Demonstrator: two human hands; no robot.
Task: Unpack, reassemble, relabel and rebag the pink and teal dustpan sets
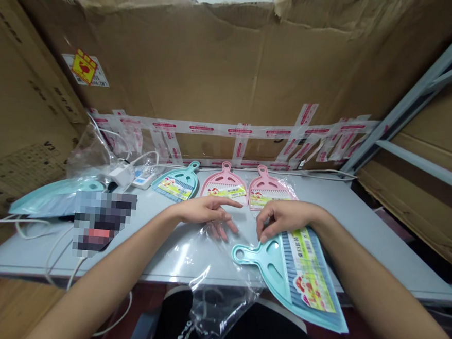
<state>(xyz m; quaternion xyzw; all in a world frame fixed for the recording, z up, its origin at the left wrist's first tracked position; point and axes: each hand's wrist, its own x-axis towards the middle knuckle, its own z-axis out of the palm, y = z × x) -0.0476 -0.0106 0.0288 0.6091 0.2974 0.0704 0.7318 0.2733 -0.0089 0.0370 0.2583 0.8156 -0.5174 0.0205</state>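
Teal plastic dustpan [269, 265] lies at the near edge of a grey table [378, 252] beside a clear plastic bag [177, 254], the open right hand [284, 220] seemingly touching it, the open left hand [207, 214] holding nothing.

Across the surface [376, 237] from me, two pink dustpans [225, 184] lie side by side, a teal dustpan [175, 182] just left of them. Further left sit a bagged teal dustpan [49, 198], a white plug [121, 174] and a white power strip [143, 180], with white cables [32, 222] trailing. Taped cardboard [172, 57] stands behind them all.
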